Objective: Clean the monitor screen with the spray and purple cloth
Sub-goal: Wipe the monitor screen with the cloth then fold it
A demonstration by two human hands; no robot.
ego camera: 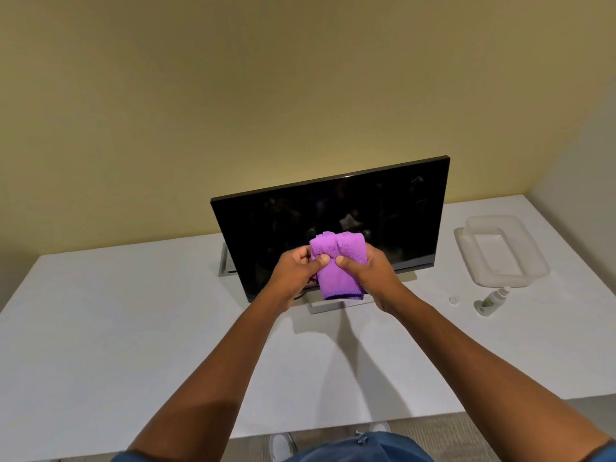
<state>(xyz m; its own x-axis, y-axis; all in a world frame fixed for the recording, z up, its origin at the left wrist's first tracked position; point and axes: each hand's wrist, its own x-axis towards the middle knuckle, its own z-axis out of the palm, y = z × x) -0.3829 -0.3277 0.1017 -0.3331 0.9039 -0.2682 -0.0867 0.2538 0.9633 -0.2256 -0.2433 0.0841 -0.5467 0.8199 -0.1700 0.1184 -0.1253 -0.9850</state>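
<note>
Both forearms reach out over the white bench, and the left hand and right hand each pinch the folded purple cloth between thumb and curled fingers, holding it up in front of the lower middle of the dark monitor. To the right on the bench, the spray lies on its side with a small white cap just to its left, and a clear tray sits behind them.
</note>
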